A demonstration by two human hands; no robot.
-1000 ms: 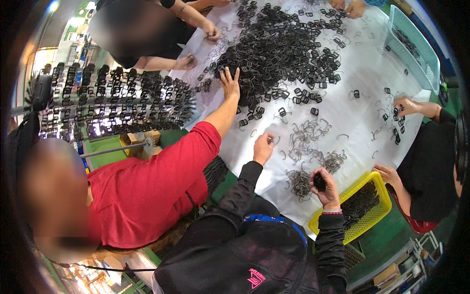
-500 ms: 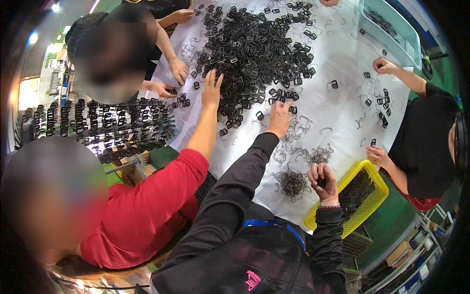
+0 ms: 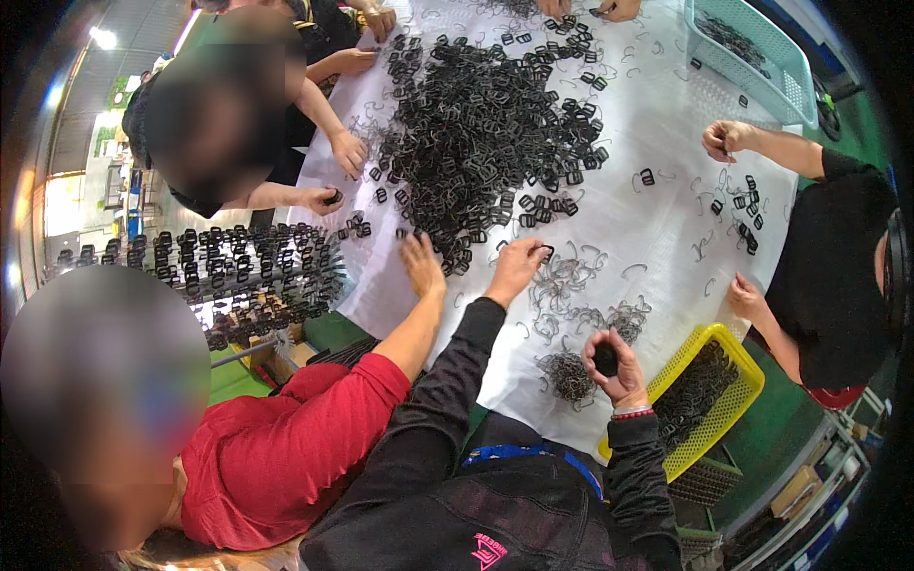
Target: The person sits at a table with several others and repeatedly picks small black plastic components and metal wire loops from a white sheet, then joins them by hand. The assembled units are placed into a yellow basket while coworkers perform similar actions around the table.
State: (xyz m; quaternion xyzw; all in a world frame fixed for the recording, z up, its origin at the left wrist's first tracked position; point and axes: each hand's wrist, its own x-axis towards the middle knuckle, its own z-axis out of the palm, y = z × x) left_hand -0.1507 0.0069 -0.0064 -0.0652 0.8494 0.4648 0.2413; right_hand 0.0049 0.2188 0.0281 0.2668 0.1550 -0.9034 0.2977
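Observation:
My left hand [image 3: 515,272] is pinched on a small black buckle [image 3: 546,252], just off the near edge of the big pile of black buckles [image 3: 476,133]. My right hand [image 3: 624,376] is curled round a dark bunch of buckles [image 3: 606,360]; the fingers partly cover it, so its exact make-up is hard to see. Beside that hand lies a tangled clump of thin wire hooks [image 3: 568,379]. More loose wire hooks [image 3: 571,276] are strewn between my two hands on the white table cover [image 3: 657,228].
A yellow basket [image 3: 700,457] of dark parts stands right of my right hand. At the far right is a light-blue basket [image 3: 762,90]. A co-worker in red [image 3: 286,447] reaches in close on my left. Other people's hands work round the table; racked buckles [image 3: 257,276] hang at left.
My left hand has drawn back from the pile toward me, a buckle now showing in its fingertips. My right hand has turned, showing the dark bunch. The red-sleeved co-worker's hand has moved nearer.

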